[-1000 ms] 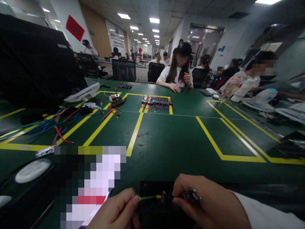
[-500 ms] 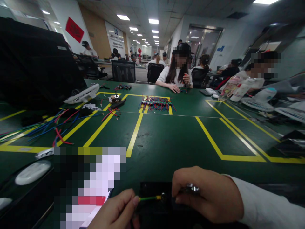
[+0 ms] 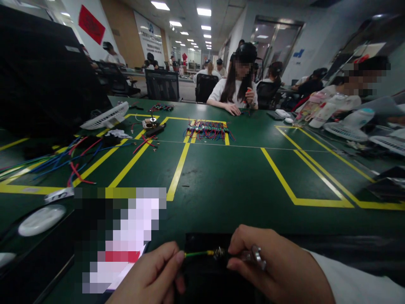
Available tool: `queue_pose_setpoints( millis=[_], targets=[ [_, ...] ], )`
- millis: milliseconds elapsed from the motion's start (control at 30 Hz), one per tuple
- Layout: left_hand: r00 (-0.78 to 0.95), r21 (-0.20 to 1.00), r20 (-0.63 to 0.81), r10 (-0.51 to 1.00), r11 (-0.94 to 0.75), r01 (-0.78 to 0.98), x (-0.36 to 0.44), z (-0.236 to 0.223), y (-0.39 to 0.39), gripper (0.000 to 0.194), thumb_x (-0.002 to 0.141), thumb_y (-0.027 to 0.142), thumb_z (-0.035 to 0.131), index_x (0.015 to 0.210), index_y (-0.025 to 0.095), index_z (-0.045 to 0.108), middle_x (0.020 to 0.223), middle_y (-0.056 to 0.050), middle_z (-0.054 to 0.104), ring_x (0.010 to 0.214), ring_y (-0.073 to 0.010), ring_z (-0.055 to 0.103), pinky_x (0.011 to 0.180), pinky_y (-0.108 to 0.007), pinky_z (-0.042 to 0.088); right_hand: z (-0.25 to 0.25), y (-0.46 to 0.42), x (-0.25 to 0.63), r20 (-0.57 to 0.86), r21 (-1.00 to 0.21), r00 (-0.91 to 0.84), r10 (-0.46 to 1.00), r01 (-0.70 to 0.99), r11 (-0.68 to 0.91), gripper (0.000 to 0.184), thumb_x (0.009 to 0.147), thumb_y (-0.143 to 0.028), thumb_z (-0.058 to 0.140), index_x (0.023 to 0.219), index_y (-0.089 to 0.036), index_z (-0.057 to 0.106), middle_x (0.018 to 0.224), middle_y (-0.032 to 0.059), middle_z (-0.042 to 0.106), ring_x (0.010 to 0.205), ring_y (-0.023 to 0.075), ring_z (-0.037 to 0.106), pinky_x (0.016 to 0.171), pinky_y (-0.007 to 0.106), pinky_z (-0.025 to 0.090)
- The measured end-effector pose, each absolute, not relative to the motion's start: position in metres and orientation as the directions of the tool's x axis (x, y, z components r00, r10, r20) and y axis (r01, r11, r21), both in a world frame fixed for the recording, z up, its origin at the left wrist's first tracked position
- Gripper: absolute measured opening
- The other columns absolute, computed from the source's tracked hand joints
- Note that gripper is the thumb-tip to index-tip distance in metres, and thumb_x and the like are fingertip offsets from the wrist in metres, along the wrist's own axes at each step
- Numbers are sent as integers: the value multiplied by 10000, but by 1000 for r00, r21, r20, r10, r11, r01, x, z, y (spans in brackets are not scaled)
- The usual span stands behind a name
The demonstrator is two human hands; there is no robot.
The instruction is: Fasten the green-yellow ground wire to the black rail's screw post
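Note:
At the bottom edge of the head view my left hand (image 3: 155,276) pinches the end of a short green-and-yellow wire (image 3: 198,253). The wire's other end carries a small metal ring terminal that meets a metal part (image 3: 253,255) gripped in my right hand (image 3: 275,270). The fingers of both hands are closed. Under my hands lies a black mat (image 3: 205,278) on the green table (image 3: 228,177).
Loose blue and red wires (image 3: 69,158) lie at the left, a bundle of wired parts (image 3: 207,128) at the table's middle, a white fan (image 3: 106,118) behind. A blurred-out patch sits near my left hand. Several people sit at the far side and right, with bottles (image 3: 319,112) nearby.
My right hand turned slightly on the metal part and shifted a little. The left hand keeps its pinch on the wire. The view tilted down a bit.

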State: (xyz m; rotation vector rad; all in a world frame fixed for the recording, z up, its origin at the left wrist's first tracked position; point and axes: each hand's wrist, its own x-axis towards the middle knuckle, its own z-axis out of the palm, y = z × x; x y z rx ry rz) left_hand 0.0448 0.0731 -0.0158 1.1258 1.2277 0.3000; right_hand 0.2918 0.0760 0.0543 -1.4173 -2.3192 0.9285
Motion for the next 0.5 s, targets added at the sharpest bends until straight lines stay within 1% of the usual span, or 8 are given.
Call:
queue_pose_setpoints(
  millis=[167,267,400,500],
  targets=[
    [387,797,-598,702,470,379,44,-16,73,409,942,538,360,750,210,511,402,65,538,340,-98,526,305,-129,380,60,79,293,-81,-631,-540,838,678,376,57,878,-161,575,864,-215,577,772,-20,640,634,128,561,574,226,412],
    [401,802,-589,702,444,399,44,-16,72,428,947,547,333,751,208,506,403,51,563,328,-91,518,299,-118,341,65,85,296,-90,-629,-614,784,645,433,81,875,-136,557,900,-209,579,825,-5,655,704,145,586,627,239,438],
    [379,803,-584,718,443,400,44,-19,73,438,933,573,349,746,210,507,395,49,571,319,-93,518,303,-126,326,69,92,299,-105,-655,-692,715,589,473,115,879,-116,536,937,-203,583,886,9,654,767,156,594,671,251,453],
    [403,813,-568,718,416,407,43,-22,73,466,928,603,331,741,212,501,399,30,602,316,-102,527,303,-137,325,72,94,301,-102,-682,-709,698,560,470,104,873,-116,547,914,-202,588,874,6,644,765,154,586,678,252,454]
  ],
)
